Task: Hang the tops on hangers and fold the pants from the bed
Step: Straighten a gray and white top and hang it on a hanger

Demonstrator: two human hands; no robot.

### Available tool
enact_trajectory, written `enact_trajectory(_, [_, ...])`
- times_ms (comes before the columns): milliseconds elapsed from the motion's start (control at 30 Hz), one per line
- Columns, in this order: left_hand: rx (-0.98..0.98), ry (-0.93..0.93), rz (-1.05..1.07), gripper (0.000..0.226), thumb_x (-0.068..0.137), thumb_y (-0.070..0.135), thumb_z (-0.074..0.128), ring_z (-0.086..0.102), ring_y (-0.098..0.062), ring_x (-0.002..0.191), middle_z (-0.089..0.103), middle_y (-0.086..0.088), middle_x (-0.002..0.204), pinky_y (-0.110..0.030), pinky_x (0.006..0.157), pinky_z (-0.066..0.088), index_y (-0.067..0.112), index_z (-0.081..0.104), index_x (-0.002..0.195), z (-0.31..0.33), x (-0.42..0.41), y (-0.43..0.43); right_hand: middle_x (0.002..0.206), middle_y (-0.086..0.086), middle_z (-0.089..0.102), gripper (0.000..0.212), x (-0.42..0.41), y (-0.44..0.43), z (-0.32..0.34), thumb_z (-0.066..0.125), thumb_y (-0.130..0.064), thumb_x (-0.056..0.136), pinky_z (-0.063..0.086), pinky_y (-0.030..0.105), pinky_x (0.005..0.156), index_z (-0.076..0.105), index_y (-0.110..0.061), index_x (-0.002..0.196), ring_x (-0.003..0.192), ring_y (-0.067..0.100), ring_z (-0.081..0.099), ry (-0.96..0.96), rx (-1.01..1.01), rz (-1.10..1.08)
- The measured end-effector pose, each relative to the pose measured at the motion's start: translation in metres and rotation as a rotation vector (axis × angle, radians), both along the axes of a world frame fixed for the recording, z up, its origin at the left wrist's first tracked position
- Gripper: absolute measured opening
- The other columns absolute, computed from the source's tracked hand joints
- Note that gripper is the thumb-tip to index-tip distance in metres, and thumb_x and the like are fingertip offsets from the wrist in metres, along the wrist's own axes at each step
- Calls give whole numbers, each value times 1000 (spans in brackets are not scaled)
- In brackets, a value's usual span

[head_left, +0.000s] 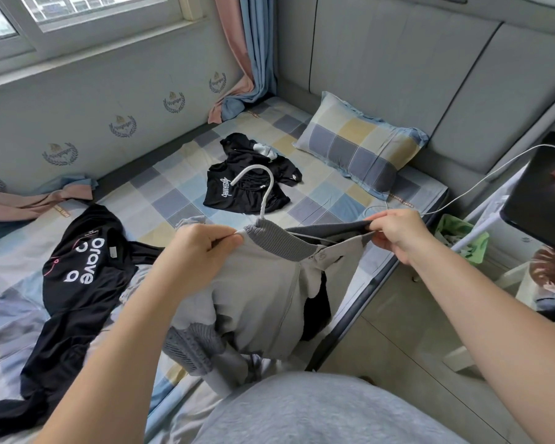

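Note:
I hold a grey zip jacket with a dark ribbed collar above the near edge of the bed. A white hanger sits inside it, its hook sticking up out of the collar. My left hand pinches the jacket's left shoulder beside the collar. My right hand grips the right side of the collar and shoulder, pulling it outward. A black top with white lettering lies spread on the bed to the left. A second black garment lies crumpled mid-bed behind the hanger hook.
A checked pillow lies at the head of the bed. Curtains hang at the far corner. A white cable runs from the bed to a dark table at right. A green bin stands on the floor beside the bed.

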State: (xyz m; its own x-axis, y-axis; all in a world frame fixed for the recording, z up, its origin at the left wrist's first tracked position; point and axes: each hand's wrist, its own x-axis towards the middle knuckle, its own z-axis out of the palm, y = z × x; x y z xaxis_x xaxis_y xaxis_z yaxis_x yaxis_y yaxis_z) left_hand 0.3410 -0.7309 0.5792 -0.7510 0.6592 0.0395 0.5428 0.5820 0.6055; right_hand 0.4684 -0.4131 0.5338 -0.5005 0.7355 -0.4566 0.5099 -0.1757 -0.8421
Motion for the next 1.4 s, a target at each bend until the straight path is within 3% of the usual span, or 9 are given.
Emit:
enact_trajectory(133, [-40, 110, 0, 50, 92, 50, 43, 46, -27, 63, 48, -6, 56, -43, 64, 48, 8, 58, 72, -14, 10, 18, 70, 12, 62, 20, -7, -20, 34, 58, 12, 84, 50, 23, 48, 66, -4, 76, 59, 21, 60, 109, -15, 76])
enact_trajectory(367, [198, 129, 59, 36, 99, 25, 60, 35, -11, 51, 36, 7, 48, -34, 54, 39, 14, 54, 65, -13, 23, 48, 67, 10, 66, 23, 0, -89, 98, 65, 14, 83, 56, 26, 56, 70, -7, 72, 57, 17, 62, 434, 31, 459])
enact_trajectory(567, [528, 157, -22, 21, 98, 14, 61, 42, 5, 55, 48, 19, 56, -12, 57, 34, 1, 72, 85, 18, 20, 44, 105, -24, 67, 25, 8, -80, 90, 71, -12, 86, 39, 45, 108, 73, -31, 101, 109, -4, 56, 461, 807, 712])
enact_trajectory(700, [597, 143, -47, 16, 97, 6, 61, 50, 12, 61, 56, 36, 66, -3, 62, 34, 5, 75, 104, 30, 11, 44, 107, -28, 47, 44, 8, -64, 79, 68, -1, 87, 45, 36, 103, 59, -12, 128, 106, -4, 48, 566, 982, 510])
enact_trajectory(867, [607, 150, -114, 14, 96, 12, 63, 54, -6, 63, 68, 4, 71, -19, 59, 42, 17, 75, 102, 41, 4, 47, 92, -6, 49, 42, -5, -29, 79, 61, -16, 89, 46, 51, 91, 63, -12, 131, 92, 33, 53, 338, 1246, 475])
enact_trajectory(1000, [583, 172, -129, 12, 95, 11, 65, 58, -20, 67, 68, -17, 75, -25, 62, 45, 14, 76, 99, 41, -1, 47, 101, 7, 61, 14, -5, -12, 83, 70, -22, 88, 32, 29, 87, 77, -16, 98, 96, 34, 54, 274, 1419, 430])
enact_trajectory(1167, [448, 183, -162, 21, 98, 15, 59, 61, -20, 76, 68, -13, 80, -30, 72, 51, 1, 74, 93, 39, -16, 48, 66, -2, 58, 20, 7, -18, 85, 59, -29, 99, 47, 43, 60, 62, -14, 87, 60, 16, 49, 214, 1016, 791])
enact_trajectory(1300, [375, 214, -258, 24, 99, 24, 57, 61, 4, 88, 66, 23, 92, -23, 79, 50, 15, 75, 112, 36, -6, 63, 68, 4, 58, 19, 2, -51, 87, 55, -28, 102, 43, 37, 61, 60, -17, 87, 63, 17, 53, 355, 867, 847])
enact_trajectory(1400, [331, 215, -303, 28, 99, 31, 54, 59, -6, 79, 62, 16, 83, -33, 70, 52, 20, 74, 115, 30, -1, 70, 64, 13, 45, 30, -6, -64, 90, 55, -26, 102, 36, 38, 59, 48, -13, 76, 60, 21, 42, 406, 740, 828])
